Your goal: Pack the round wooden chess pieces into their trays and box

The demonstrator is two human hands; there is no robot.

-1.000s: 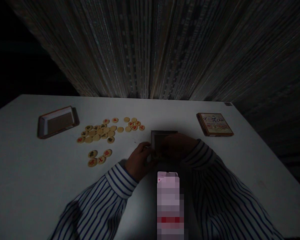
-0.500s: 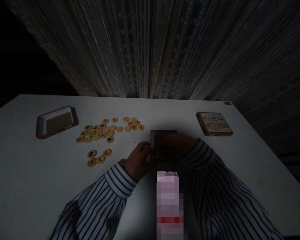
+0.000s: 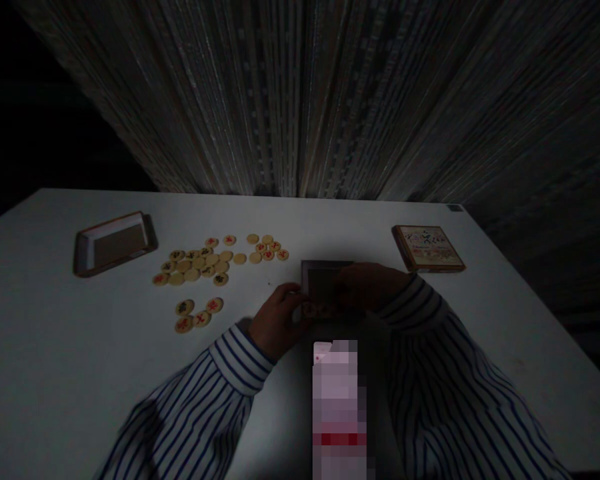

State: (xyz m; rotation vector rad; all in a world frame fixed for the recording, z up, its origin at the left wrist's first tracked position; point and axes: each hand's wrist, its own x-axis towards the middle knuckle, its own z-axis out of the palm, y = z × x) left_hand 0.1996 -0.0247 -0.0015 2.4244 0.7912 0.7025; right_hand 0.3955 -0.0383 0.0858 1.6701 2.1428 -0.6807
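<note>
My left hand (image 3: 276, 321) grips the near left corner of a small dark box (image 3: 305, 275), its fingers closed at the edge. Inside the box, along its near wall, lie a few round Chinese chess pieces (image 3: 310, 309), dim in shadow. My right hand (image 3: 373, 285) reaches over the right half of the box with its fingers curled down; whatever they hold is lost in the dark. Left of the box, loose Chinese chess pieces (image 3: 192, 274) with red or black characters lie scattered, several blank side up.
A shallow open tray (image 3: 80, 257) lies at the table's far left. A closed box with a printed lid (image 3: 430, 248) lies at the right. A lit phone (image 3: 336, 400), mostly pixelated, is in front of me on the white table (image 3: 55, 373). Behind it hangs a striped curtain (image 3: 280, 100).
My right hand has shifted to the right within the box, uncovering pieces along its near wall. The left hand keeps its place at the corner.
</note>
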